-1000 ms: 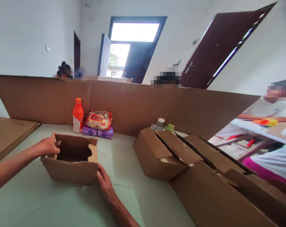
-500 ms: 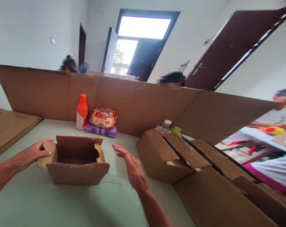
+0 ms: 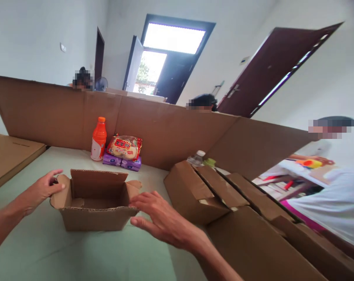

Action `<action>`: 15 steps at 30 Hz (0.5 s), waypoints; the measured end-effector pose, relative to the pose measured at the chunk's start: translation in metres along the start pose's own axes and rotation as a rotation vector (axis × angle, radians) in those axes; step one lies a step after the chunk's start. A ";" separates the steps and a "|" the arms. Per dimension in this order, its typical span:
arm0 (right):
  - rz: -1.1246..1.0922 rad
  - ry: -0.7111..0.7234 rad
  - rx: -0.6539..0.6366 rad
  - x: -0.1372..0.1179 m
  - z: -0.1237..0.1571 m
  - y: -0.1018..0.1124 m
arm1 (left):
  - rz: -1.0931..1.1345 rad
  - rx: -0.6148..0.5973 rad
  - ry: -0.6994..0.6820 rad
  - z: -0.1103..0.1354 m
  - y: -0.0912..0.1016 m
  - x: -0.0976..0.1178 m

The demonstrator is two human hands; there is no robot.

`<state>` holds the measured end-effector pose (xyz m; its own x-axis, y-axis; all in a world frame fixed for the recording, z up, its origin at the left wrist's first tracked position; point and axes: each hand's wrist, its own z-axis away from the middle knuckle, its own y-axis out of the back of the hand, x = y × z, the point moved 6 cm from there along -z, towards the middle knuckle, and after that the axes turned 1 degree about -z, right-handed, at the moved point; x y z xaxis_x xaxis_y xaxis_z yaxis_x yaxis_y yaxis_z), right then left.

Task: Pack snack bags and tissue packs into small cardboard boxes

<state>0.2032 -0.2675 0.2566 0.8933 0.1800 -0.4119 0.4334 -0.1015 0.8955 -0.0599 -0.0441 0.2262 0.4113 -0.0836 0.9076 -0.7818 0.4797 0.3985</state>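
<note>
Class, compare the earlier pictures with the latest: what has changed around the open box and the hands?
The right hand came away from the box, then returned to its front right corner; contact is unclear. The right flap, earlier folded inward, now leans outward, and the left flap has swung outward too, still held by the left hand. The orange bottle and snack packet stayed put.

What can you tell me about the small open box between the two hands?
The small box looks like plain brown corrugated cardboard. It sits upright on the pale green tabletop, its open top showing the inside; raw fluted edges show along its flaps. The left hand grips its left flap; the right hand is at its right end, exact contact unclear.
</note>
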 end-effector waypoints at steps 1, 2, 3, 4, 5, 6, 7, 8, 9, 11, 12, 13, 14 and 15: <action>0.020 -0.018 -0.006 0.001 0.007 -0.003 | -0.028 0.115 -0.060 0.007 0.004 0.003; 0.027 -0.036 0.006 0.001 0.012 -0.006 | -0.066 0.231 -0.138 0.017 0.007 0.007; 0.028 -0.050 0.025 0.000 0.015 -0.008 | -0.117 0.325 -0.240 0.029 0.007 0.012; 0.025 -0.056 0.041 -0.001 0.017 -0.011 | -0.182 0.377 -0.370 0.042 0.003 0.019; 0.017 -0.058 0.055 -0.001 0.017 -0.012 | -0.270 0.391 -0.523 0.055 -0.005 0.027; 0.004 -0.056 0.064 -0.001 0.017 -0.013 | -0.376 0.371 -0.683 0.067 -0.016 0.034; -0.018 -0.051 0.065 0.001 0.017 -0.012 | -0.478 0.330 -0.835 0.076 -0.029 0.040; -0.055 -0.047 0.063 0.005 0.016 -0.011 | -0.558 0.285 -0.963 0.083 -0.040 0.043; -0.113 -0.049 0.063 0.010 0.015 -0.007 | -0.610 0.248 -1.054 0.087 -0.048 0.044; -0.285 -0.076 0.105 0.030 0.008 0.004 | -0.668 0.187 -1.130 0.085 -0.055 0.040; -0.379 -0.109 0.161 0.045 0.000 0.012 | -0.675 0.154 -1.146 0.083 -0.057 0.036; -0.464 -0.167 0.254 0.064 -0.009 0.021 | -0.669 0.127 -1.148 0.080 -0.056 0.031; -0.530 -0.241 0.368 0.086 -0.021 0.031 | -0.656 0.107 -1.142 0.077 -0.056 0.025; -0.572 -0.322 0.487 0.110 -0.034 0.040 | -0.637 0.096 -1.130 0.075 -0.054 0.018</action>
<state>0.3149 -0.2179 0.2525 0.4761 0.0505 -0.8779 0.7700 -0.5061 0.3885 -0.0454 -0.1376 0.2310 0.1370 -0.9798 0.1454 -0.6458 0.0229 0.7631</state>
